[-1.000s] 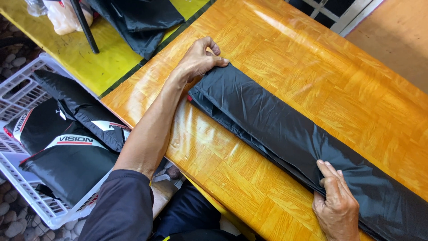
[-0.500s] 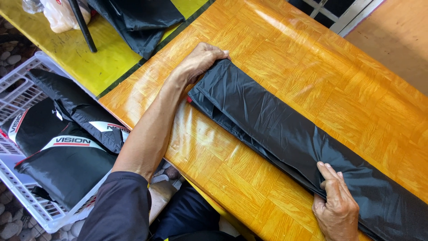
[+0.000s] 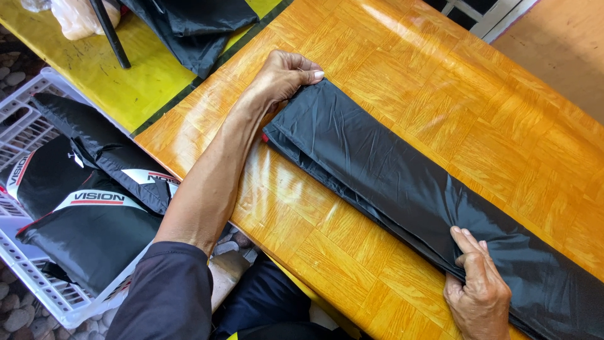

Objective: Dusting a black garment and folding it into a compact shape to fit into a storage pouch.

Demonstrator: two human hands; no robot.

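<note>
Folded black plastic sheet (image 3: 402,189) lay flat on the orange wood-pattern table (image 3: 440,82), a long strip w/ its long axis running diagonally, from near the table's left edge down to the lower-right corner of the view. L hand (image 3: 283,75) sat at the strip's upper-left end, fingers curled over that short edge, pressing it down. R hand (image 3: 478,289) was further along, at the near long edge, fingers laid out flat on the sheet, thumb at the fold. White crate (image 3: 31,271) w/ black folded covers stood beside the table, on pebbles.
</note>
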